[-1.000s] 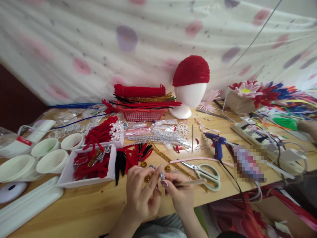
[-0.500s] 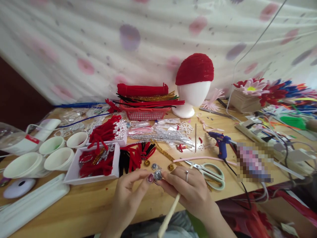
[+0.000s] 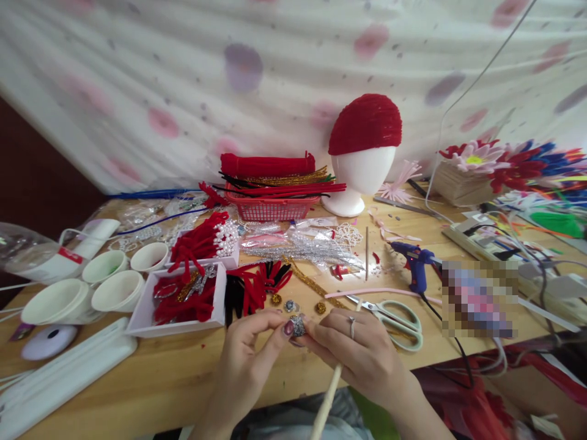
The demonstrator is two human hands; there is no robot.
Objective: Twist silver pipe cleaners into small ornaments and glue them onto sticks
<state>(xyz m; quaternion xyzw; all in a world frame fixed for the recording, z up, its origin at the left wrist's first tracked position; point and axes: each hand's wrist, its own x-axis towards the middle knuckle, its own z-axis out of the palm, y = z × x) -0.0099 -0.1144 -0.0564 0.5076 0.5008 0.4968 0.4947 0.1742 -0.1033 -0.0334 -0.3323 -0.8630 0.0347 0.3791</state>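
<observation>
1. My fingers are both occupied: those of my left hand (image 3: pixel 250 357) pinch a glittery silver piece (image 3: pixel 299 326), thumb on the side towards me, while my right hand (image 3: pixel 367 354) touches it with its fingertips and wraps a pale stick (image 3: pixel 328 400). How the hidden right fingertips press, I can't tell.
2. Taking the silver piece as the clock's centre, 12 pointing away from me, the scissors (image 3: pixel 380 311) lie on the table (image 3: pixel 174 376) at 3 o'clock, just beyond my right knuckles.
3. The stick passes behind my right fingers, its near end slanting towards half past five. It looks light and stiff; I'd trust a loose hold around its middle.
4. The silver piece sits between my hands, clear of the table. I judge it very light, springy and easily crushed, so it suits soft pads at 9 and 3 o'clock rather than a hard squeeze across its face.
5. Smallest are a silver coil (image 3: pixel 288 305) at 11, one gold coil (image 3: pixel 276 300) nearer 10, and another gold coil (image 3: pixel 320 307) between 1 and 2.
</observation>
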